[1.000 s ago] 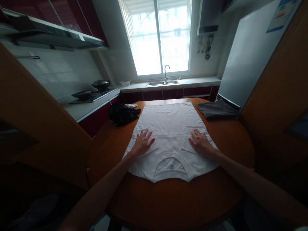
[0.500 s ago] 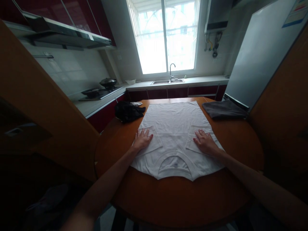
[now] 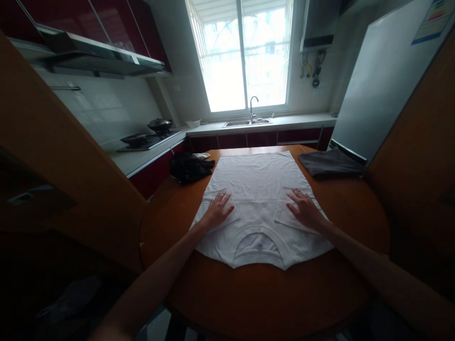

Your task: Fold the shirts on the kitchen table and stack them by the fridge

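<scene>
A white T-shirt (image 3: 258, 182) lies spread on the round wooden table (image 3: 263, 298), its neckline towards me and its hem at the far side. Both sleeves are laid inward over the body of the shirt. Over the left sleeve, my left hand (image 3: 218, 211) is open with fingers spread; whether it presses on the cloth or hovers just above, I cannot tell. My right hand (image 3: 303, 209) rests on the other sleeve, open, palm down and fingers apart. Neither hand grips anything.
Crumpled black cloth (image 3: 191, 167) lies at the table's far left, with a small white item behind it. Folded dark grey cloth (image 3: 330, 163) sits at the far right, near the fridge (image 3: 380, 80). Beyond are a sink (image 3: 247, 122) and a stove with pans (image 3: 159, 125).
My left hand has shifted a little to the right across the sleeve. My right hand has barely moved, and the shirt lies much as before.
</scene>
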The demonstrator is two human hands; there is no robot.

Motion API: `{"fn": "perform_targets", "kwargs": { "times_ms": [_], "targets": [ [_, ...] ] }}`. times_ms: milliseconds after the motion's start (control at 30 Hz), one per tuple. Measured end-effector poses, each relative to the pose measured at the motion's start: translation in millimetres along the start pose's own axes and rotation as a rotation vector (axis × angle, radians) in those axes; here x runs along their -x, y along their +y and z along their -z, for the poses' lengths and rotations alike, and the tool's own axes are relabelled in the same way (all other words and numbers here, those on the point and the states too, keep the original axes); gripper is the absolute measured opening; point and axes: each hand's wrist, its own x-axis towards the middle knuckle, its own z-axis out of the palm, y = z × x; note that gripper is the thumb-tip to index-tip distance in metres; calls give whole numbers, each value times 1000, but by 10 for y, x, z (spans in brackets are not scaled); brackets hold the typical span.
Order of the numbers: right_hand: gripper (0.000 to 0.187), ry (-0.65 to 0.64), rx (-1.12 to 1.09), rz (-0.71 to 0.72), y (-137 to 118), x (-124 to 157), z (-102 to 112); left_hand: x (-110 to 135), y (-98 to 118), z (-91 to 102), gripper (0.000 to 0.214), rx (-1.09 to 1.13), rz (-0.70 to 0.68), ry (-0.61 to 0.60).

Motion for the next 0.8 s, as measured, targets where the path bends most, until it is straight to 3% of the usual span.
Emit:
{"fn": "perform_targets", "kwargs": {
  "times_ms": [133, 367, 533, 633, 800],
  "targets": [
    [43, 81, -119, 177, -130, 111, 135, 129, 236, 24, 59, 37, -194, -105],
    [41, -59, -200, 342, -292, 688, 306, 446, 388, 152, 56, 96, -355, -188],
    [36, -109, -245, 346, -86, 1005, 466, 917, 340, 436, 56, 155, -540, -250],
    [31, -96, -258, 344, 81, 1117, 514, 1163, 257, 536, 58, 165, -574, -254],
    [17, -49, -203, 461, 306, 1262, 541, 1384, -88, 595, 54, 92, -603, -66]
  ]
}}
